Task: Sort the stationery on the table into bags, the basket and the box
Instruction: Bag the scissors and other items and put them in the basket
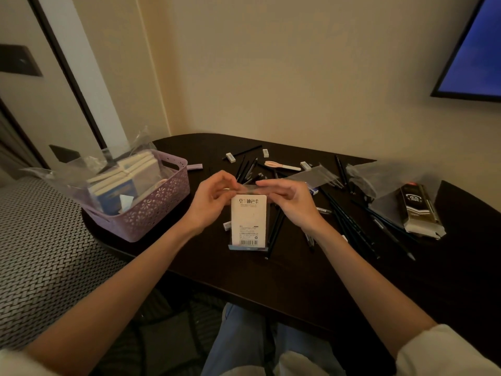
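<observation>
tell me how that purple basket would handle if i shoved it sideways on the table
The purple basket looks like perforated plastic, so probably stiff and light itself. It is packed with booklets, so it would likely slide heavily rather than tip. One corner sits near the table edge, so a leftward shove could risk overhang.

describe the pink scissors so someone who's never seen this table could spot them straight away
Start at the dark table and look to its far edge by the wall, beyond both hands. The pink scissors lie flat there among black pens and small white erasers. They are the only pink thing, with loop handles and a white tip.
</observation>
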### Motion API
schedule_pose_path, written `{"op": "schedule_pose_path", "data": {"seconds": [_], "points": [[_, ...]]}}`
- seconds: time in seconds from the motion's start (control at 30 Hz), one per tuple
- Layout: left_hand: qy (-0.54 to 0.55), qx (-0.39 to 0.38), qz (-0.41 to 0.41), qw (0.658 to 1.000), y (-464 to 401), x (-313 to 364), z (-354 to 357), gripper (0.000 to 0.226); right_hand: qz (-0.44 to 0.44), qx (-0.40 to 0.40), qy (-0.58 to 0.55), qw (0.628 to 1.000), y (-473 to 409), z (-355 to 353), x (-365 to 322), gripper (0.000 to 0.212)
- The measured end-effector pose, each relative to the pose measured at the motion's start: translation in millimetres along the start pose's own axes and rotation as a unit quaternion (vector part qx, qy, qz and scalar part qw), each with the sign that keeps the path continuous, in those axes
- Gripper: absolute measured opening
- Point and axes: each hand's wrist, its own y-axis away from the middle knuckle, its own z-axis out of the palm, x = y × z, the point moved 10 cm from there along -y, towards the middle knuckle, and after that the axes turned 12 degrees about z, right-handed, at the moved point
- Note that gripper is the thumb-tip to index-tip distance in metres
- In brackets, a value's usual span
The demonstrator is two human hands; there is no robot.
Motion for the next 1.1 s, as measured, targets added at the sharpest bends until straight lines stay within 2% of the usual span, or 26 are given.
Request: {"op": "schedule_pose_path", "data": {"seconds": [0.13,0.3,0.37,0.53,0.83,1.0,1.1], "points": [[-0.007,-0.019,0.011,1.0,-0.6,1.5,2.2,0.018,0.004,0.0,-0.008,1.0,0.5,-1.9,1.5,0.031],[-0.015,-0.045,0.003,0.999,2.2,-1.7,3.3,0.024,0.061,-0.015,-0.064,0.996,-1.8,-0.8,13.4,0.039],[-0.02,-0.046,-0.002,0.999,3.5,-2.2,3.9,0.024,0.066,-0.01,-0.074,0.995,-3.0,-1.2,13.7,0.034],[-0.015,-0.037,-0.011,0.999,4.6,-1.4,5.1,0.02,0.048,0.019,-0.012,0.999,-7.8,-1.0,7.0,0.014],[0.024,-0.023,-0.035,0.999,5.0,-3.4,7.6,0.017,0.051,0.002,0.03,0.998,-10.3,7.8,8.3,0.013],[0.152,0.044,-0.112,0.981,5.6,-14.2,6.6,0.013,0.053,0.007,0.066,0.996,-10.5,8.3,7.3,0.012],[0.118,0.043,-0.113,0.986,3.4,-11.4,5.9,0.014,0.058,0.012,0.072,0.996,-11.4,8.9,7.5,0.011]]}}
